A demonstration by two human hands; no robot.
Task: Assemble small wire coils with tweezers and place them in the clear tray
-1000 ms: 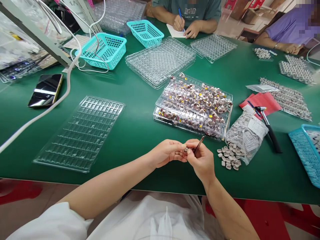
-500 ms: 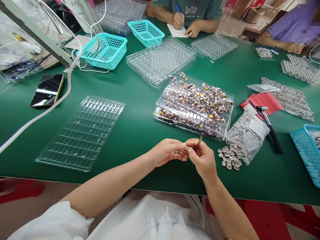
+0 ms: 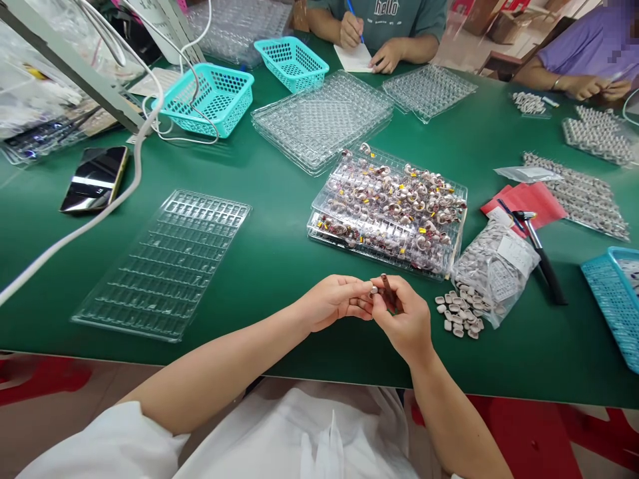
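Near the table's front edge, my left hand (image 3: 335, 303) pinches a small pale, shiny earbud-like part (image 3: 373, 290) between thumb and forefinger. My right hand (image 3: 405, 319) meets it there, thumb and fingertips close against the same part. A slim reddish-brown strip (image 3: 386, 287) stands up from the fingers of my right hand; its kind is unclear. Just beyond my hands, clear trays (image 3: 319, 233) hold many small pale shells with dark red pieces and yellow tabs. To the right lie loose pale shells (image 3: 456, 318) beside a clear bag of shells (image 3: 492, 266).
A clear slotted tray (image 3: 164, 266) and a phone (image 3: 94, 179) lie left. Turquoise baskets (image 3: 227, 106) and stacked clear trays (image 3: 319, 120) stand behind. A black-handled hammer (image 3: 548, 276) and a blue basket (image 3: 606, 303) are right. Two people sit across; one person's hand (image 3: 352, 30) holds a pen.
The reddish-brown strip in my right hand has turned, its top moving left and showing a broader face. The pale part has turned slightly between my fingertips. The far-right person's hands have shifted.
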